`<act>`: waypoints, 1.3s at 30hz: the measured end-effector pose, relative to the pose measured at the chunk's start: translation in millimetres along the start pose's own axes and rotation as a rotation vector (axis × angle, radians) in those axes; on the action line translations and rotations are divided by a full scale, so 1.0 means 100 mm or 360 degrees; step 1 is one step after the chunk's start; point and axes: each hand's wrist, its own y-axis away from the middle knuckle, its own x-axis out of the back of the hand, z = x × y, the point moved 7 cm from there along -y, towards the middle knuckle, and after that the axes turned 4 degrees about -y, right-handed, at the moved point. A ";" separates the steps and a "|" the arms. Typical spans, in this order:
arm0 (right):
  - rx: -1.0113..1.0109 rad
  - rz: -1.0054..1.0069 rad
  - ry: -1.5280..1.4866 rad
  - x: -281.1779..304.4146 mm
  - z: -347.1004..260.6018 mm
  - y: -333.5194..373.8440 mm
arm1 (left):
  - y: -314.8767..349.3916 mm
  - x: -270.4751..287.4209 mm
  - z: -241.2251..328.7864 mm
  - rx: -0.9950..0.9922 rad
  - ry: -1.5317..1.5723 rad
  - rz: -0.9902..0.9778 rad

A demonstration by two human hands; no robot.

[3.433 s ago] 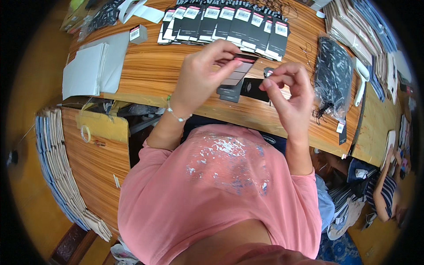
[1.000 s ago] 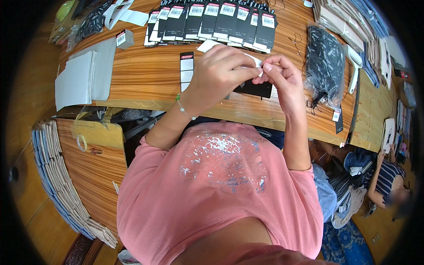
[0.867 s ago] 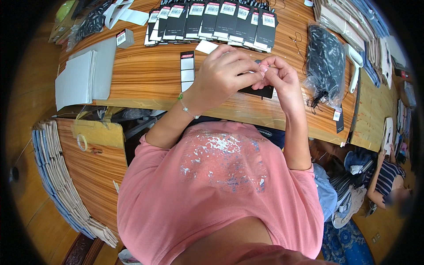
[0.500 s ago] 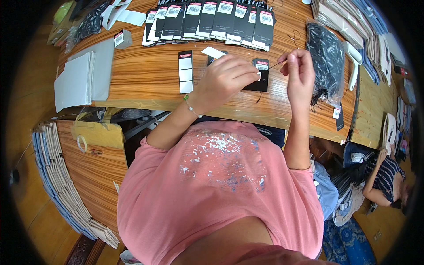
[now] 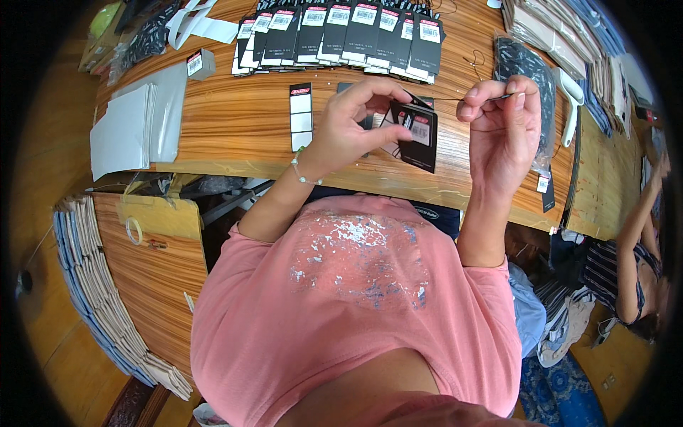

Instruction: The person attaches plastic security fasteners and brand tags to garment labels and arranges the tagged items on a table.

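Raised off the table, black hang tags point(image 5: 417, 136) with a white barcode sticker are pinched at the top by my left hand point(image 5: 359, 124). Its thumb lies near their face. A thin dark string point(image 5: 449, 99) runs from the top of these tags to my right hand point(image 5: 504, 135), whose thumb and fingers pinch its far end. Beside my left wrist a strip of white stickers point(image 5: 301, 121) lies on the table. Partly behind my left hand another dark tag point(image 5: 344, 87) shows only its edge.
A fanned row of black hang tags point(image 5: 341, 35) lies at the back. To the right are a plastic bag of black strings point(image 5: 523, 64), a white-handled tool point(image 5: 570, 107) and folded garments point(image 5: 548, 28). White sheets point(image 5: 121, 135) and a small box point(image 5: 200, 64) lie left. A co-worker point(image 5: 626, 263) is at far right.
My left hand has lifted the hang tags from the table. My right hand has moved right, drawing the string out straighter. The co-worker's arm has swung outward.
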 end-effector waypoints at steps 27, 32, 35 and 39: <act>0.0171 0.0499 0.0188 0.50 -0.36 0.27 | -0.29 -0.23 0.20 -0.0121 -0.0834 0.0081; 0.0093 0.0522 0.0318 0.35 -0.31 0.31 | -0.23 -0.23 0.12 0.0180 -0.0216 -0.0042; -0.0035 0.0388 0.0226 0.28 -0.17 0.25 | -0.15 -0.10 0.13 0.0303 -0.0085 -0.0042; -0.0102 0.0323 0.0201 0.23 -0.08 0.20 | -0.15 -0.07 0.19 0.0393 0.0137 0.0030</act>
